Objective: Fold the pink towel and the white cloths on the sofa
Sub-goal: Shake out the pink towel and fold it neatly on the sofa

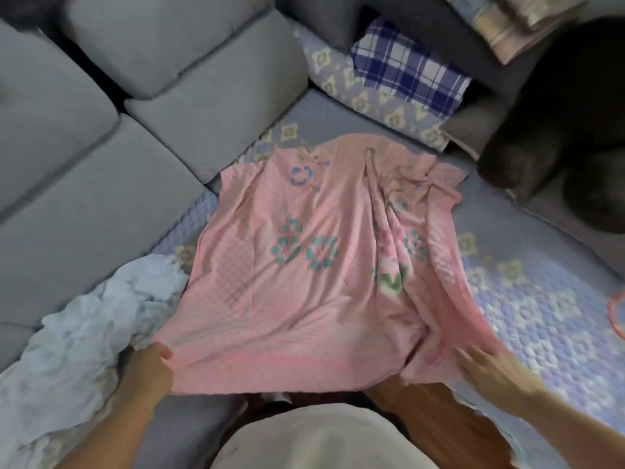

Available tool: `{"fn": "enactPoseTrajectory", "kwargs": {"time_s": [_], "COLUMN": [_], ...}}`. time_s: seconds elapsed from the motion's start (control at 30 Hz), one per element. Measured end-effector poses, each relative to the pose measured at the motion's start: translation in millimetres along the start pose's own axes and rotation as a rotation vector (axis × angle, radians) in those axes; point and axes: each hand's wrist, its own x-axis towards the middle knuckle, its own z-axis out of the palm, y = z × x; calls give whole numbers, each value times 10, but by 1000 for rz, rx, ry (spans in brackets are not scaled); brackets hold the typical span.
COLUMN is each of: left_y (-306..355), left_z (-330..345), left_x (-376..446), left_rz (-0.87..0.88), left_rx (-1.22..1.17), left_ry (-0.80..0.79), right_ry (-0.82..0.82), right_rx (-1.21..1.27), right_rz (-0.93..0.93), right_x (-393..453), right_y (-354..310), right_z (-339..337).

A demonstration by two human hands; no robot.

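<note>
Quilted sofa [527, 299], rumpled pink towel [304, 299]

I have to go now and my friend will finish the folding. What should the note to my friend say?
Left hand: its grip pinches the near left corner of the pink towel.
Right hand: fingers fairly straight, touching the near right edge; blurred, so the grip is unclear.
Towel: spread on the sofa cover, right side bunched in wrinkles.
White cloths: crumpled heap left of the towel.
Done: towel laid out, no fold yet.
Left: smooth and fold the towel, then fold the cloths.
</note>
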Motion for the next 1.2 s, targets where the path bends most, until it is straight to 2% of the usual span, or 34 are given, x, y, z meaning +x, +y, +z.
{"fn": "enactPoseTrajectory", "kwargs": {"time_s": [0.03, 0.1, 0.17, 0.2, 0.23, 0.3, 0.33, 0.37, 0.4, 0.5, 0.53, 0.57, 0.6, 0.67, 0.73, 0.8, 0.83, 0.93, 0.97, 1.0, 1.03, 1.1, 1.2], "left_y": [-56, -139, -102, -40, 64, 367, 533, 717, 887, 1343, 1441, 1511, 1540, 1515, 1478, 1475, 1492, 1520, 1519, 1493, 1462, 1420, 1425], "left_z": [-4, -3, -74, -92, -114, -176, -219, -276, -328, -475, -514, -578, -641, -731, -796, -796, -813, -806, -769, -707, -650, -594, -601], "left_x": [16, 38, 11, -6, -44, -185, -285, -408, -567, -1054, -1189, -1307, -1405, -1511, -1491, -1460, -1475, -1547, -1547, -1530, -1509, -1484, -1498], "left_rz": [6, 1, 39, 83, 139, 255, 324, 367, 403, 520, 518, 503, 484, 497, 526, 514, 502, 473, 482, 500, 531, 565, 602], "left_rx": [41, 75, 88, 60, -23, -303, -439, -569, -675, -811, -790, -733, -675, -708, -780, -793, -838, -988, -988, -958, -895, -756, -693], "left_ry": [-6, 0, 55, 86, 110, 90, 77, 54, 9, -141, -225, -316, -412, -534, -427, -324, -316, -345, -338, -323, -310, -270, -259], "right_ry": [32, 147, 121, 146, 249, 356, 346, 347, 425, 646, 654, 652, 676, 710, 682, 596, 584, 762, 769, 701, 587, 410, 371], "right_rx": [-39, 57, 132, 81, 150, 421, 581, 691, 752, 351, 307, 377, 440, 526, 633, 873, 1007, 1269, 1323, 1351, 1356, 1299, 1276], "right_rz": [135, 441, 749, 755, 754, 674, 587, 445, 260, -595, -717, -751, -755, -702, -624, -485, -404, -57, 75, 135, 124, -22, -185], "right_x": [-90, -198, -176, -116, -26, 232, 346, 414, 490, 626, 682, 726, 766, 814, 850, 854, 848, 741, 654, 553, 439, 214, 55], "right_y": [125, 467, 560, 530, 406, -131, -500, -895, -1259, -2303, -2582, -2832, -3031, -3303, -3349, -3313, -3296, -3241, -3177, -3110, -3067, -3052, -3057], "right_z": [35, 46, -194, -473, -791, -1427, -1673, -1901, -2024, -2108, -2122, -2163, -2222, -2329, -2384, -2379, -2330, -2080, -1968, -1852, -1744, -1564, -1456]}}
